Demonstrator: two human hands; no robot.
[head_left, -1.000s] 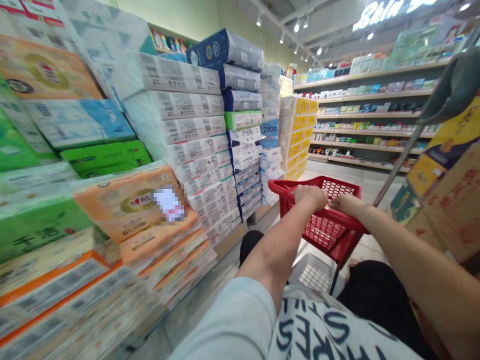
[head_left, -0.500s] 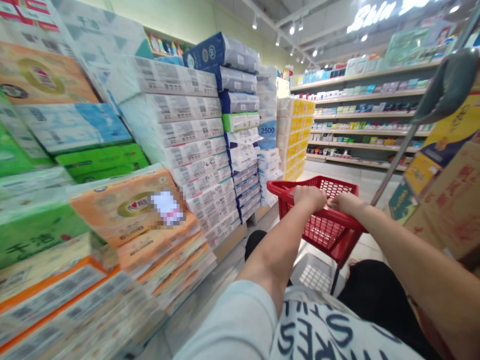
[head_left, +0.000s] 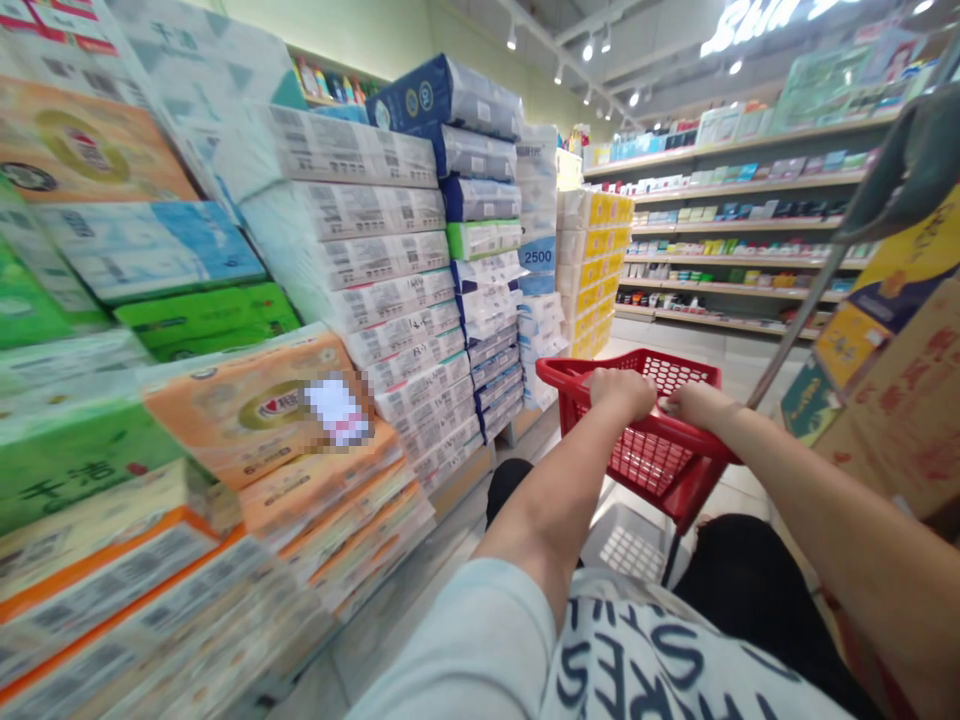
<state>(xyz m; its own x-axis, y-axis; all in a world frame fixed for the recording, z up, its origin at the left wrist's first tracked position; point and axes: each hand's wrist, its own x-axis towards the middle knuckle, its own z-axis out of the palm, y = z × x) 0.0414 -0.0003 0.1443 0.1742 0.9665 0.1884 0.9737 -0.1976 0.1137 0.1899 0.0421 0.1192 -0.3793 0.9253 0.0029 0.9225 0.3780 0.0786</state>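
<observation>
A red plastic shopping cart with a perforated basket stands in front of my body, right of centre. My left hand is closed around its handle bar. Close beside it, my right hand grips the same bar, fingers wrapped over it. The two hands are a small gap apart. Through the holes of the basket, pale floor shows. Both forearms reach forward from my light printed shirt.
Stacked tissue packs line the left: orange packs, tall white packs, dark blue packs and yellow ones. Shelves of small boxes stand ahead. On the right are cardboard boxes and a metal pole.
The view has shifted very slightly, with the stacks, the cart and my hands appearing a few pixels further right. Both hands keep their hold on the handle.
</observation>
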